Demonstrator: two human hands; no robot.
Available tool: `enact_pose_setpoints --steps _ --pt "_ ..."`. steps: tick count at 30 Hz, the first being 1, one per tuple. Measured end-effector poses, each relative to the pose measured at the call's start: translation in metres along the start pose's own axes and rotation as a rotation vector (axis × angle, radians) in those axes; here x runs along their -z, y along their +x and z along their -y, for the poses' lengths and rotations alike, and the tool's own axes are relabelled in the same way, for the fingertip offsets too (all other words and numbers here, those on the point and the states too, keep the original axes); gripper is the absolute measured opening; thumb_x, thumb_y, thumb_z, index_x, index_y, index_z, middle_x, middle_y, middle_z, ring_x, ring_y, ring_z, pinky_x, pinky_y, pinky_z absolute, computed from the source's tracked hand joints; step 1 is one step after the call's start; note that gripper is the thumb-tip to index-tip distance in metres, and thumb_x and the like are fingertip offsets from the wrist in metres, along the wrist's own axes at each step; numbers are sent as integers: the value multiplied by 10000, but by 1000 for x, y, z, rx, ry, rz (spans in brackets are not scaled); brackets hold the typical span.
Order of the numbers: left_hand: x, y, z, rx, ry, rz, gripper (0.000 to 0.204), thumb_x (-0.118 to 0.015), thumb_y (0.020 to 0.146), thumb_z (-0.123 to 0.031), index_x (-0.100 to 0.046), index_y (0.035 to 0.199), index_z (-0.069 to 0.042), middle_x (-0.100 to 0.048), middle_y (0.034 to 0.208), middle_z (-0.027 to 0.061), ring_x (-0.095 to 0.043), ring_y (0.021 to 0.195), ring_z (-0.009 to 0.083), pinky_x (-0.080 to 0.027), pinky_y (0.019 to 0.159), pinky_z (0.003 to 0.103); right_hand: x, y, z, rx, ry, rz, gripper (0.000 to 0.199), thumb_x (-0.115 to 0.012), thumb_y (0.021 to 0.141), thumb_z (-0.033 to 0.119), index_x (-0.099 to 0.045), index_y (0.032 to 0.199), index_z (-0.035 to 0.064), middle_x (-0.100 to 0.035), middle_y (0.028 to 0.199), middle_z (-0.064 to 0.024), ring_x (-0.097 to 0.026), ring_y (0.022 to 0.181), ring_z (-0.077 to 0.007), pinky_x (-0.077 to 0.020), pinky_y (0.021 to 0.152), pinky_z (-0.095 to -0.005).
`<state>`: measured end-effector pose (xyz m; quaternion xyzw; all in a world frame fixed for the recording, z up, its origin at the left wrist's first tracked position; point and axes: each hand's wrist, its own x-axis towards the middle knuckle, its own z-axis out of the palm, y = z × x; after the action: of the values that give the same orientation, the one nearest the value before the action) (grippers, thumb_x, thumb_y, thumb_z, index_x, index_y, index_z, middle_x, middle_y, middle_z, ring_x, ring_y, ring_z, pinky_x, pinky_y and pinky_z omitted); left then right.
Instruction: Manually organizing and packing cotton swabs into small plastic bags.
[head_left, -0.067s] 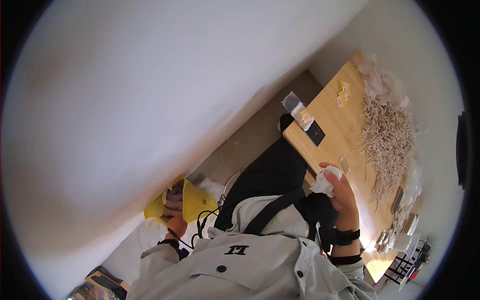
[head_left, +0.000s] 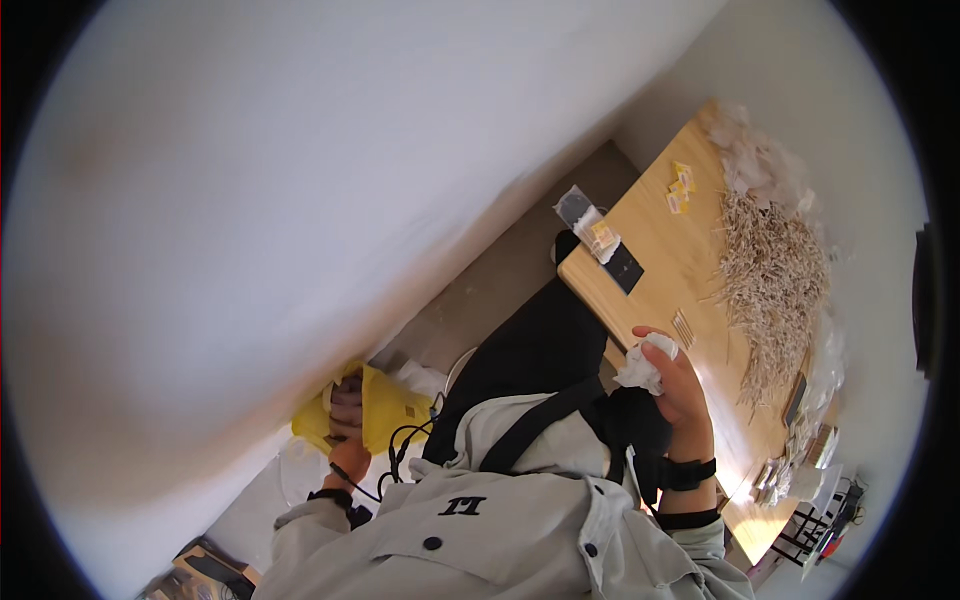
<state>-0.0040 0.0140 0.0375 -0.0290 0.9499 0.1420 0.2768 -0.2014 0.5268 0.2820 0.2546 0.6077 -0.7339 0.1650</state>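
Almost nothing has shifted since a moment ago. The left hand [head_left: 345, 412] still grips a floppy yellow plastic bag [head_left: 385, 410] low beside the body; the right hand [head_left: 678, 385] stays closed around crumpled white paper [head_left: 642, 367], near the wooden table [head_left: 660, 265] edge.

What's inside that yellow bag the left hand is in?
The left hand reaches into the yellow bag; its fingers and the folds cover the contents, so nothing inside shows.
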Motion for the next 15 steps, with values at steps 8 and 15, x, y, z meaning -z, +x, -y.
enact_pose_setpoints --steps 8,15 --pt "102 -42 -54 19 87 30 146 -560 763 -177 -679 787 -95 -673 758 161 -652 723 377 -518 648 479 35 22 4 67 59 37 330 -637 916 190 -568 1199 33 -621 926 -30 -614 852 -131 -506 749 -277" --pt "196 -96 -120 108 288 115 173 -572 736 -205 -649 726 -51 -651 711 179 -639 706 380 -504 643 475 94 60 -8 191 -60 -62 395 -658 907 219 -534 1226 23 -606 976 -34 -606 869 -137 -500 739 -284"
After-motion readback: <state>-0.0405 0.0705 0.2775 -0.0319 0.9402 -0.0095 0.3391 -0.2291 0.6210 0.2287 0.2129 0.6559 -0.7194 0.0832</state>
